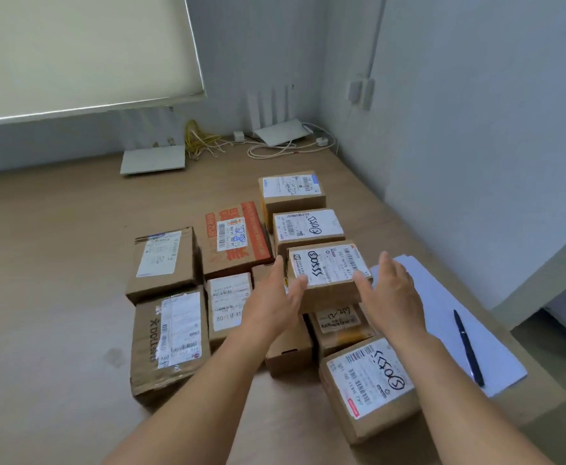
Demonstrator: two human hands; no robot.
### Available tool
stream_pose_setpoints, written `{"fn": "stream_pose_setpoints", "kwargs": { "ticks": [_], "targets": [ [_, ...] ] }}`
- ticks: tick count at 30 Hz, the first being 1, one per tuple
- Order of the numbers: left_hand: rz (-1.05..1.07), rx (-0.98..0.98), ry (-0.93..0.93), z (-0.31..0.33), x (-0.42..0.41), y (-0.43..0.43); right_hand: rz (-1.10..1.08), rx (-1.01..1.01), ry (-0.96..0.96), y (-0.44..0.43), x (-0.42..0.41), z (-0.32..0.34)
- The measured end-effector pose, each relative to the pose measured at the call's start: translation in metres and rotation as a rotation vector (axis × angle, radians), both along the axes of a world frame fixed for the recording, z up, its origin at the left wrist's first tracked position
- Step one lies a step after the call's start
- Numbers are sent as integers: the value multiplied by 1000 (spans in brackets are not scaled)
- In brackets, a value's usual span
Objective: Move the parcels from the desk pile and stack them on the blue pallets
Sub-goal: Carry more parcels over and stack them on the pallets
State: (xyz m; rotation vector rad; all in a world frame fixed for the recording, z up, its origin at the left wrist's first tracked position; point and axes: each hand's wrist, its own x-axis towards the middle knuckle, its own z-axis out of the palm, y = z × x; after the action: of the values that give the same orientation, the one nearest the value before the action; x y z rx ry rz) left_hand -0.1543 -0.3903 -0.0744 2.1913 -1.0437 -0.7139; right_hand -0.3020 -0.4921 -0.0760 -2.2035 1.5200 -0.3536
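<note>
My left hand (274, 297) and right hand (390, 293) are out in front of me. Both are spread flat with straight fingers and palms turned toward each other, and neither is clamped on anything. Between them sits the raised parcel (328, 268), which stands highest in the pile because it rests on a lower box (338, 322) rather than on the bench (56, 263). I hold my hands apart so that each palm can meet one side of it, since a two-sided squeeze suits a box with no handle. My left fingertips look to be at its near left corner, though I cannot tell whether they press it. My right thumb is just beside the near right corner. I judge this one the sensible pick, because nothing lies on it and lifting it should disturb no neighbour.

Around it the other parcels lie label-up in rough rows. There is a labelled box (308, 226) just behind, an orange-printed parcel (236, 239) to the left, and a near box (370, 384) by my right forearm. Off to the right, white paper (449, 330) with a pen (468, 347) on it lies out of my reach path. The blue pallets are not in view, so the whole carry lies ahead.
</note>
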Motion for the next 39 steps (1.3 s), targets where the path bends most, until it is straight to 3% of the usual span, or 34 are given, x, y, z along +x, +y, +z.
{"fn": "stream_pose_setpoints", "kwargs": {
  "ticks": [7,13,26,39],
  "targets": [
    [83,-19,152,-14,-12,-21,113,234,-71,-30,4,-22],
    [161,-100,234,-12,-20,-10,189,341,-281,-21,0,-24],
    [304,-272,244,8,-1,85,402,263,-427,48,30,-4],
    [513,-410,168,23,47,279,699,193,-419,219,110,20]
  ]
}}
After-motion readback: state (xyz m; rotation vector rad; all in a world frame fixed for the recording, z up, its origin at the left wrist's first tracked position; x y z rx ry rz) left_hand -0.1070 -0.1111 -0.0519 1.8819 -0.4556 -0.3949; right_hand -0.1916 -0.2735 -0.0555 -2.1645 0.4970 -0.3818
